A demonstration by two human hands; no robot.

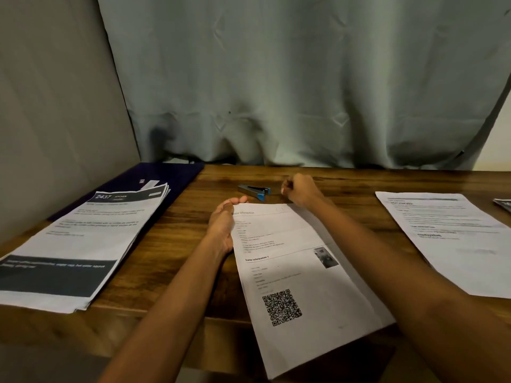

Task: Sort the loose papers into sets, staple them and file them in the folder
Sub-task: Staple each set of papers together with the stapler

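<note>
Papers in the middle set (298, 272) lie flat on the wooden table (177, 244) straight in front of you, at least two sheets fanned slightly apart along the right side and hanging a little over the near edge. They look thin, light and floppy. They will slide over one another and over the smooth wood, and crease if you grab them mid-page, so square them at the edges and take hold at a top corner, where the staple would go. Your left hand (224, 225) lies along the set's left edge with its fingers (237, 200) straight and together, tips at the top-left corner, gripping nothing. Your right hand (300, 190) is clenched in a fist at the top-right corner, with nothing visible inside it, just beside the blue end of the stapler (254, 190). The stapler looks small, stiff and easy to lift by its body. On the top sheet you can read "Scene Information 1", part of a "Scene Information" heading and a QR code (281, 307); the small print is too blurred. The left stack (83, 239), lying partly on the dark folder (171, 172), is headed "2437 KITCHEN". The right sheet (453, 244) is unreadable.
</note>
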